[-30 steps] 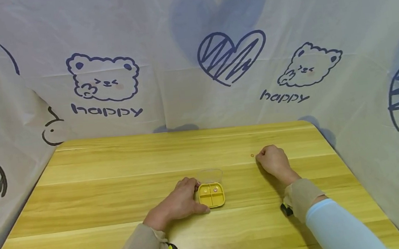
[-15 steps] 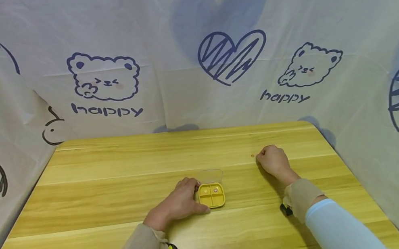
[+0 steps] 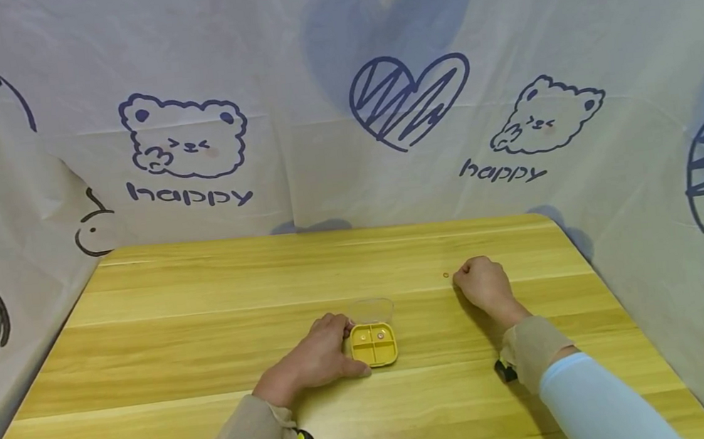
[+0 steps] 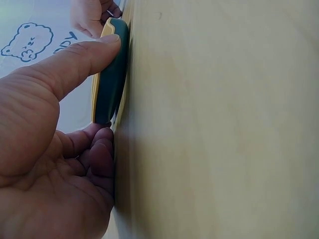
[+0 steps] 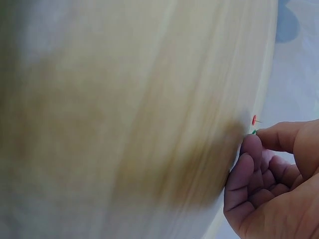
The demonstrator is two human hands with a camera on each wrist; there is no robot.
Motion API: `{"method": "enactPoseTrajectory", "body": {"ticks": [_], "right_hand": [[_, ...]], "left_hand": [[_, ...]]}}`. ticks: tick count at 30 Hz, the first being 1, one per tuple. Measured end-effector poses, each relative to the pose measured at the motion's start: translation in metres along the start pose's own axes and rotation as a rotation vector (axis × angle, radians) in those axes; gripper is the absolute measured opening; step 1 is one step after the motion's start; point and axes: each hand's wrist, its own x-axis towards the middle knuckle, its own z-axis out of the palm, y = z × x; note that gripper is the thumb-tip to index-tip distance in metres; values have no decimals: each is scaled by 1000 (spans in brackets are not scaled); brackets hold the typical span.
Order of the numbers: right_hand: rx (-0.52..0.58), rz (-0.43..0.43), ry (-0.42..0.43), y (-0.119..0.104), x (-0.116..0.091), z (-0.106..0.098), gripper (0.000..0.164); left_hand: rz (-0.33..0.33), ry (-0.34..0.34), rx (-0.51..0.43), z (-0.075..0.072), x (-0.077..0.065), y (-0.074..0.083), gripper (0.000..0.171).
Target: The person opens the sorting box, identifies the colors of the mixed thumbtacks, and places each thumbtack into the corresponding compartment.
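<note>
My left hand (image 3: pixel 318 355) holds a small yellow pill box (image 3: pixel 376 363) at its left side, thumb along the front and fingers toward the back. In the left wrist view the box (image 4: pixel 110 74) shows a dark green underside. Its clear lid (image 3: pixel 371 310) stands open at the back. A small round item lies in each of the two back compartments. Farther right, my right hand (image 3: pixel 484 284) rests at the tabletop, thumb and index finger pinching a tiny green thumbtack (image 5: pixel 254 132), mostly hidden. Just left of those fingertips lies a red thumbtack (image 3: pixel 446 275), its pin visible in the right wrist view.
The wood-grain table (image 3: pixel 204 285) ends at a white cloth backdrop (image 3: pixel 283 55) with drawn bears and hearts. Cloth also hangs along the left and right sides. Each wrist wears a wrapped band with a small black device.
</note>
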Motion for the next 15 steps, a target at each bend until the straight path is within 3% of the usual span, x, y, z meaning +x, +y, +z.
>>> {"method": "enactPoseTrajectory", "body": {"ticks": [15], "right_hand": [[112,-41,15,-10,-15,-2,28]], "left_hand": [[1,-7,6,0,1,-1,69]]}}
